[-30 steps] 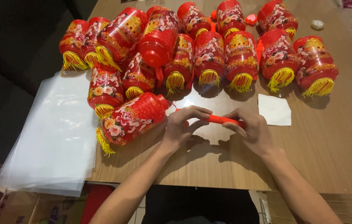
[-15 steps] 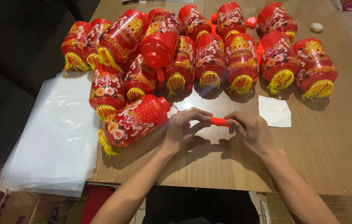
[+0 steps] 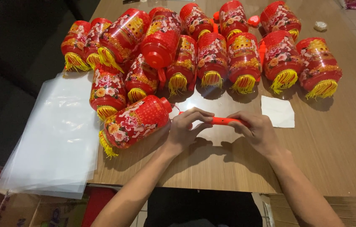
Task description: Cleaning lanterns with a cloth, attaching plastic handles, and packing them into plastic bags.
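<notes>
Left hand (image 3: pixel 185 128) curled, fingers pinching near end of orange stick (image 3: pixel 224 121). Right hand (image 3: pixel 257 131) closed round far end of same stick. Stick spans gap between hands, just above table (image 3: pixel 333 159). Looks light, stiff, thin plastic, likely snaps if bent; best held at ends. Lantern (image 3: pixel 138 122) just left of left hand, looks hollow, easily crushed. White paper square (image 3: pixel 278 111) beyond right hand. Clear plastic bags (image 3: pixel 56 138) further left.
</notes>
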